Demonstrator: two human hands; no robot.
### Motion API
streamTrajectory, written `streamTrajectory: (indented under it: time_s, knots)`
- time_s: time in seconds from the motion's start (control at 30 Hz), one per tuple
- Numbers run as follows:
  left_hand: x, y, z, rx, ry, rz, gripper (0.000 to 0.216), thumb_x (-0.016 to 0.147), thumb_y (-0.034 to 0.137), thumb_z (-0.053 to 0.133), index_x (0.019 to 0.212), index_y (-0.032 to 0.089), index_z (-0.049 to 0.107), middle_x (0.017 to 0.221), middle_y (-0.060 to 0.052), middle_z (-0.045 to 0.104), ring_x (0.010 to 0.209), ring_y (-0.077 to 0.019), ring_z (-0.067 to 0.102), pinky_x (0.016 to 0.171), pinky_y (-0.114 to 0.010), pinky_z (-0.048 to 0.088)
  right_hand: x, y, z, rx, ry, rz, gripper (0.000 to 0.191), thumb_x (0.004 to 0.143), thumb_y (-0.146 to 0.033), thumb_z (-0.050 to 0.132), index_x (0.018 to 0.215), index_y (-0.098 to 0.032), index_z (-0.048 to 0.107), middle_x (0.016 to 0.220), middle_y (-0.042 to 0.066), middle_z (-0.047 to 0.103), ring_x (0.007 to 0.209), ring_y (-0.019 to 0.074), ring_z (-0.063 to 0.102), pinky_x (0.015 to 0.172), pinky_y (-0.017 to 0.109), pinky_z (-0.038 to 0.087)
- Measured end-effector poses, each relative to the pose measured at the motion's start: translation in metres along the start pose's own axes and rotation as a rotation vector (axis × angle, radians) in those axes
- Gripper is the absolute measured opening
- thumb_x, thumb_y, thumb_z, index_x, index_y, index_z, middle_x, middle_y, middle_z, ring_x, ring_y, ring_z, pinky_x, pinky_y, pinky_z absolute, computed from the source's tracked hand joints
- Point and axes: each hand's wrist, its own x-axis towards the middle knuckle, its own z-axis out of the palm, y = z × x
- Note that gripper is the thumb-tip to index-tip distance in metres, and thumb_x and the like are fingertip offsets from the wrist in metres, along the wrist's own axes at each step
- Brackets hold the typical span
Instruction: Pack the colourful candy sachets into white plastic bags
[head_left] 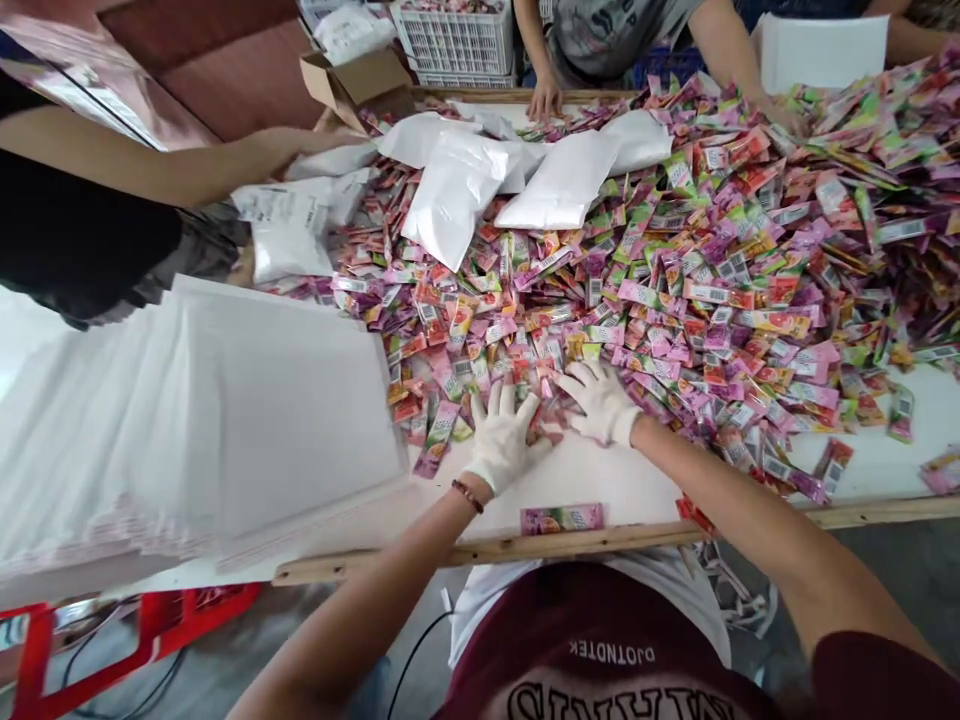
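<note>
My left hand, in a white glove with a beaded bracelet at the wrist, lies with fingers spread at the near edge of a heap of small printed sachets. Beside it on the right, my right hand, gloved too, rests with fingers apart on the same edge. Both sets of fingertips touch sachets, and neither hand grips one. Pink, purple, red and green packets cover much of the white tabletop. One purple sachet lies alone by the wooden front rim.
Flat white envelopes are stacked at the left. Filled white pouches lie across the far side of the heap. Co-workers' arms reach in from left and back. Behind stand a cardboard box and a white crate.
</note>
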Motion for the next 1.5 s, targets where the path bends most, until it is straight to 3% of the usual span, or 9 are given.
streamTrajectory:
  time_s: [0.17, 0.27, 0.43, 0.6, 0.73, 0.9, 1.07, 1.23, 1.5]
  knots:
    - [-0.044, 0.007, -0.02, -0.293, 0.025, 0.145, 0.068, 0.086, 0.051, 0.059, 0.145, 0.019, 0.047, 0.15, -0.023, 0.044, 0.143, -0.0387, 0.036, 0.112, -0.06, 0.035, -0.089, 0.032, -0.005, 0.005, -0.055, -0.055, 0.058, 0.087, -0.038, 0.061, 0.141, -0.019, 0.054, 0.144, 0.015, 0.051, 0.13, 0.0333, 0.04, 0.105, 0.051, 0.032]
    - [-0.04, -0.018, -0.043, -0.392, 0.172, 0.028, 0.041, 0.093, 0.038, 0.047, 0.126, 0.016, 0.06, 0.132, -0.019, 0.06, 0.127, -0.029, 0.054, 0.101, -0.042, 0.048, -0.108, 0.038, -0.026, 0.018, 0.063, -0.027, 0.044, 0.095, -0.036, 0.052, 0.136, -0.021, 0.059, 0.141, 0.012, 0.056, 0.129, 0.0297, 0.045, 0.104, 0.047, 0.033]
    - [0.002, -0.026, -0.062, -0.25, 0.0, -0.09, 0.03, 0.093, 0.032, 0.043, 0.081, 0.018, 0.067, 0.078, -0.008, 0.069, 0.077, -0.0222, 0.066, 0.075, -0.033, 0.05, -0.078, -0.007, -0.04, 0.047, 0.147, -0.082, 0.028, 0.093, -0.02, 0.05, 0.112, -0.02, 0.07, 0.122, 0.01, 0.067, 0.113, 0.0271, 0.055, 0.098, 0.042, 0.035]
    - [0.021, 0.01, -0.066, -0.047, -0.33, 0.028, 0.022, 0.082, 0.02, 0.051, 0.091, 0.018, 0.071, 0.091, -0.012, 0.073, 0.085, -0.0261, 0.069, 0.072, -0.034, 0.05, -0.027, -0.059, -0.018, 0.043, -0.036, -0.047, 0.026, 0.091, -0.026, 0.054, 0.112, -0.017, 0.066, 0.118, 0.014, 0.064, 0.106, 0.0292, 0.056, 0.089, 0.041, 0.04]
    - [-0.004, 0.023, -0.062, 0.009, -0.484, -0.102, 0.025, 0.083, 0.036, 0.056, 0.086, 0.016, 0.071, 0.085, -0.016, 0.073, 0.084, -0.0312, 0.071, 0.071, -0.038, 0.053, -0.012, -0.061, 0.001, 0.051, -0.102, 0.065, 0.026, 0.088, -0.024, 0.057, 0.112, -0.016, 0.062, 0.116, 0.015, 0.063, 0.105, 0.029, 0.057, 0.087, 0.039, 0.042]
    - [-0.035, 0.033, -0.037, -0.085, -0.429, -0.171, 0.023, 0.082, 0.039, 0.059, 0.086, 0.018, 0.066, 0.09, -0.013, 0.071, 0.083, -0.0275, 0.069, 0.07, -0.034, 0.05, -0.015, -0.042, 0.015, 0.269, -0.027, 0.122, 0.021, 0.089, -0.019, 0.052, 0.109, -0.016, 0.059, 0.109, 0.014, 0.066, 0.099, 0.0259, 0.059, 0.087, 0.035, 0.043]
    - [-0.044, 0.008, -0.044, -0.318, -0.155, -0.143, 0.015, 0.087, 0.028, 0.048, 0.081, 0.019, 0.058, 0.073, -0.004, 0.062, 0.065, -0.0164, 0.058, 0.062, -0.027, 0.043, -0.02, -0.024, 0.006, 0.561, 0.088, 0.295, 0.024, 0.093, -0.019, 0.037, 0.113, -0.015, 0.051, 0.091, 0.009, 0.066, 0.081, 0.022, 0.061, 0.075, 0.031, 0.045]
    - [-0.001, -0.041, -0.073, -0.405, 0.176, -0.302, 0.027, 0.088, 0.023, 0.047, 0.112, 0.015, 0.055, 0.085, -0.006, 0.066, 0.076, -0.0186, 0.062, 0.073, -0.029, 0.048, -0.013, -0.044, -0.008, 0.424, -0.026, 0.355, 0.03, 0.094, -0.035, 0.046, 0.117, -0.017, 0.049, 0.098, 0.011, 0.068, 0.08, 0.0233, 0.063, 0.07, 0.031, 0.044]
    - [0.091, -0.062, -0.044, -0.212, -0.037, -0.501, 0.022, 0.079, 0.025, 0.061, 0.097, 0.012, 0.065, 0.097, -0.015, 0.07, 0.092, -0.0262, 0.066, 0.08, -0.031, 0.048, -0.005, -0.074, 0.003, 0.15, -0.234, 0.322, 0.034, 0.092, -0.029, 0.053, 0.124, -0.018, 0.052, 0.119, 0.015, 0.066, 0.103, 0.0269, 0.066, 0.081, 0.033, 0.048]
